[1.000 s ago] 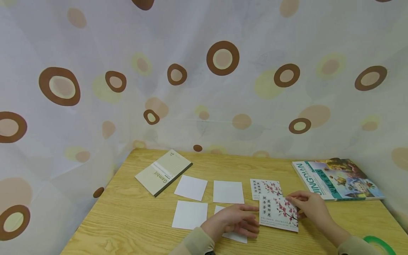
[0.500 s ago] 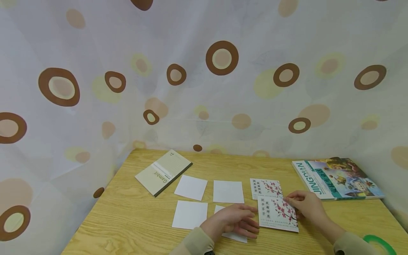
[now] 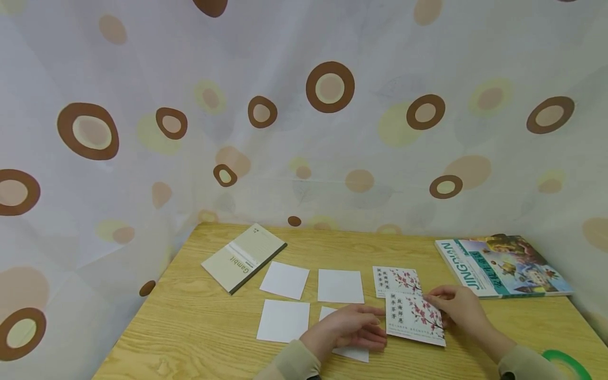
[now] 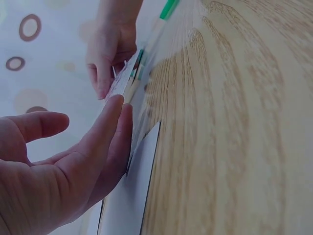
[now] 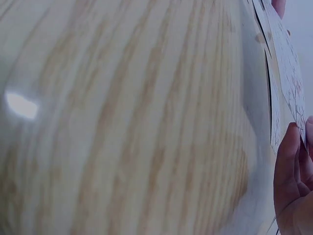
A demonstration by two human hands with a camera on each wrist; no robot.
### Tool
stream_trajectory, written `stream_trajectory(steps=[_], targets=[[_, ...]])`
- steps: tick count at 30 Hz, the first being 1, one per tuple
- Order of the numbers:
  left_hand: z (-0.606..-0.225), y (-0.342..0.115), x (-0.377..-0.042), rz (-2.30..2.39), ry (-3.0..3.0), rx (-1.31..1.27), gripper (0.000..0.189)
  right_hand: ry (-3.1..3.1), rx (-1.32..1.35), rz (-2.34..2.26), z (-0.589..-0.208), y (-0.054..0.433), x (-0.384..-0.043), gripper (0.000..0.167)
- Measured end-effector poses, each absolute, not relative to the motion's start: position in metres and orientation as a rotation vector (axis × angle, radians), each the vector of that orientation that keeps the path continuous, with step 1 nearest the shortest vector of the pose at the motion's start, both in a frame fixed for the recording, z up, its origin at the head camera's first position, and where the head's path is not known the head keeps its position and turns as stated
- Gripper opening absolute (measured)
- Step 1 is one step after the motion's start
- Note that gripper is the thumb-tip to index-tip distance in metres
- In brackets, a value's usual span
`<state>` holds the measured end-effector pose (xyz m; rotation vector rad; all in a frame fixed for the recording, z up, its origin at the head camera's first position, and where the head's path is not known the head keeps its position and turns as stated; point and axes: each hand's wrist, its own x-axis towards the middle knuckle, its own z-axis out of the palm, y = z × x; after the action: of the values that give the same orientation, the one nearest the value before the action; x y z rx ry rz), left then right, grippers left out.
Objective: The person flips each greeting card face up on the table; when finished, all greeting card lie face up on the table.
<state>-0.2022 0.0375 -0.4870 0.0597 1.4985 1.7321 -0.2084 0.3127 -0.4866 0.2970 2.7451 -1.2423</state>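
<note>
My right hand [image 3: 461, 309] pinches the right edge of a white greeting card [image 3: 410, 321] printed with red blossoms and dark characters, thumb on top. In the right wrist view, the card [image 5: 292, 73] stands tilted above the table between thumb and fingers. A matching blossom card [image 3: 395, 279] lies behind it, its lower part covered. My left hand [image 3: 349, 327] extends its relaxed fingers to the held card's left edge, with the thumb apart in the left wrist view. Beneath this hand lies a white square card [image 3: 352, 353], mostly hidden.
Three more white squares lie left of the hands: a back left square [image 3: 284, 279], a back middle square [image 3: 340, 286] and a front square [image 3: 283, 321]. A Gambit notebook [image 3: 244, 256] is at back left, a colourful book [image 3: 505, 269] at back right, a green tape roll [image 3: 565, 361] at front right.
The held card shifted slightly left, then a little back to the right, staying in my right hand's pinch. My left hand has hardly moved.
</note>
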Motion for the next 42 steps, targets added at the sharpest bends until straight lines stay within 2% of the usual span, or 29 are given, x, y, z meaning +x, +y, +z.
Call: stream_trajectory(steps=[8, 12, 21, 32, 42], targets=[[-0.488, 0.043, -0.201, 1.788, 1.512, 0.025, 0.035, 2.752, 0.293, -1.233, -0.491, 0.315, -0.207, 0.042], [-0.490, 0.047, -0.200, 1.834, 1.505, -0.025, 0.033, 2.747, 0.279, -1.236, -0.494, 0.313, -0.207, 0.034], [-0.491, 0.048, -0.201, 1.843, 1.500, -0.049, 0.040, 2.789, 0.224, -1.194, -0.491, 0.307, -0.203, 0.019], [-0.488, 0.047, -0.201, 1.784, 1.572, -0.055, 0.033, 2.867, 0.138, -1.110, -0.492, 0.304, -0.205, 0.019], [-0.486, 0.044, -0.203, 1.762, 1.560, -0.033, 0.038, 2.912, 0.089, -1.043, -0.493, 0.302, -0.206, 0.016]])
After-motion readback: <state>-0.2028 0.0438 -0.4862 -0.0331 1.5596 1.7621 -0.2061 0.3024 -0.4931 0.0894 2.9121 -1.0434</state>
